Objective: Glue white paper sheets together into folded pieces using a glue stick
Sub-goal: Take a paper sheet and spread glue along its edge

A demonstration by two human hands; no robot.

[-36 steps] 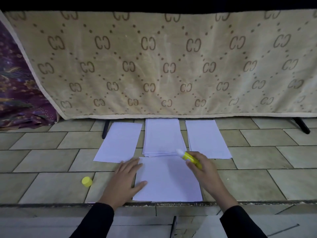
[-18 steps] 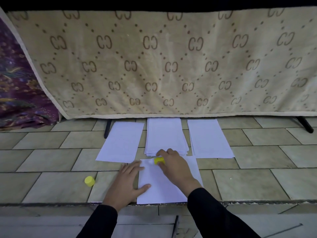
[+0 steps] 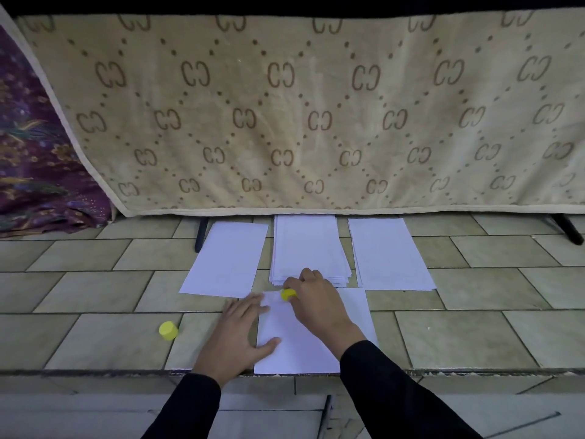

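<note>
A white paper sheet (image 3: 297,350) lies on the tiled floor right in front of me. My left hand (image 3: 240,334) rests flat on its left edge, fingers spread. My right hand (image 3: 313,299) grips a yellow glue stick (image 3: 288,294) and holds its tip down near the sheet's far left corner. The stick's yellow cap (image 3: 168,330) lies on the floor to the left. Beyond the sheet are a single white sheet (image 3: 226,258), a middle stack of sheets (image 3: 308,248) and a right pile (image 3: 389,253).
A beige patterned blanket (image 3: 300,115) hangs across the back, reaching down to the floor just behind the papers. Purple patterned cloth (image 3: 34,172) is bunched at the far left. Dark stand legs (image 3: 569,231) show under the blanket. A step edge (image 3: 95,372) runs across near me.
My right hand has moved the glue stick from the sheet's far right corner leftward to its far left corner and tipped it down onto the paper. My left hand stays put.
</note>
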